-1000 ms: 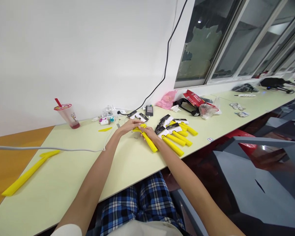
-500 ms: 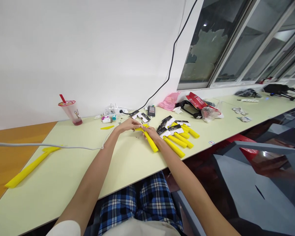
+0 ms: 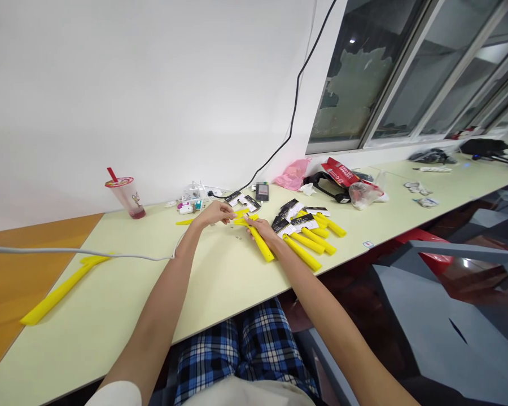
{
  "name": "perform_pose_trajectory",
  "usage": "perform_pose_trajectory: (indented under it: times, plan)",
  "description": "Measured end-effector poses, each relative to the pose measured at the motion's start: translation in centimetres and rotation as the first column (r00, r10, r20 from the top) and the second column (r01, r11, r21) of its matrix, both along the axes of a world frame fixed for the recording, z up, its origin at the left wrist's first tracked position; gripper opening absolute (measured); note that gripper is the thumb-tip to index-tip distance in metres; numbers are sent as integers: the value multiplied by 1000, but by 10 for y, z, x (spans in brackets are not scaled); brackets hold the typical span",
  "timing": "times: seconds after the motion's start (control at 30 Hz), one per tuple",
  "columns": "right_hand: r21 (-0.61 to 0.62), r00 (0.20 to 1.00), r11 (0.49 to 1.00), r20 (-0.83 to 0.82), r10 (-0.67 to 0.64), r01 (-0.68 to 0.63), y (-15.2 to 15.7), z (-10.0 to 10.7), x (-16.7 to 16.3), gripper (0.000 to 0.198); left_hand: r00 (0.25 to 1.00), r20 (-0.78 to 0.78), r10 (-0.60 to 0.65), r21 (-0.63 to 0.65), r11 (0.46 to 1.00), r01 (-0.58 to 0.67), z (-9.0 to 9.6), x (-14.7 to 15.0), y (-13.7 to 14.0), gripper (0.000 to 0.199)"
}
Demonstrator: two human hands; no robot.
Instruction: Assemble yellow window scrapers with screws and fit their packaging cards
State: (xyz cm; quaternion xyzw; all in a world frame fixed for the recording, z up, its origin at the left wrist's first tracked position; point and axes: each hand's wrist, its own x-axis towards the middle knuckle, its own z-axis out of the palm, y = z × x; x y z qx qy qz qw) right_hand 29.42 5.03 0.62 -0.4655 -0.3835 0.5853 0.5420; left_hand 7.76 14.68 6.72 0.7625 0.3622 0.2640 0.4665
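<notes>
My right hand (image 3: 262, 228) is wrapped round a yellow plastic handle (image 3: 262, 246) with a forked head, held just above the table. To the left of that head is my left hand (image 3: 220, 212), its fingers drawn together and a small gap from the yellow plastic. Whether a small thing sits between those fingertips is too small to tell. Several yellow handles (image 3: 302, 254) with black-and-white cards (image 3: 291, 210) lie in a pile right of my right hand. Some tiny bits (image 3: 238, 237) lie on the table below the forked head.
At left, another long yellow handle (image 3: 61, 292) lies near a cup with a red straw (image 3: 129, 197). A small yellow piece (image 3: 184, 222), a phone-like device (image 3: 262, 192) and a pink bag (image 3: 293, 175) are along the wall. A white cable (image 3: 144, 257) crosses my left forearm.
My left hand has drawn back a little to the left from the forked head, which it was touching. My right hand keeps its hold. The view has shifted slightly.
</notes>
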Motion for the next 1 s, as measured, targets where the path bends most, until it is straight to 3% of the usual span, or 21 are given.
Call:
perform_pose_trajectory:
  times: [0.13, 0.23, 0.37, 0.57, 0.7, 0.83, 0.93, 1.0]
  plan:
    - [-10, 994, 995, -28, -104, 104, 4, -1, 3, 42, 992, 43, 118, 152, 981, -123, -13, 0, 12, 55]
    - [-11, 971, 973, -47, -233, 233, 8, -3, 7, 41, 986, 22, 166, 317, 934, -165, -28, 6, 16, 47]
    - [-13, 937, 939, -63, -343, 343, 10, -5, 13, 42, 979, -155, 133, 565, 824, -23, -51, 17, 7, 24]
    - [-16, 922, 925, -67, -381, 380, 11, -6, 14, 41, 971, -208, 122, 648, 760, 43, -68, 26, -4, 19]
    - [2, 918, 922, -86, -387, 388, 11, -6, 13, 44, 971, -50, 233, 583, 796, -161, -60, 24, 2, 23]
    - [18, 933, 937, -103, -345, 349, 10, -6, 12, 46, 926, 197, 322, 357, 856, -373, -45, 22, 7, 43]
    - [21, 957, 961, -108, -271, 274, 10, -6, 11, 46, 910, 290, 298, 176, 918, -356, -33, 23, 7, 60]
    - [26, 972, 977, -111, -208, 213, 10, -6, 9, 45, 920, 307, 244, 130, 947, -295, -26, 23, 5, 63]
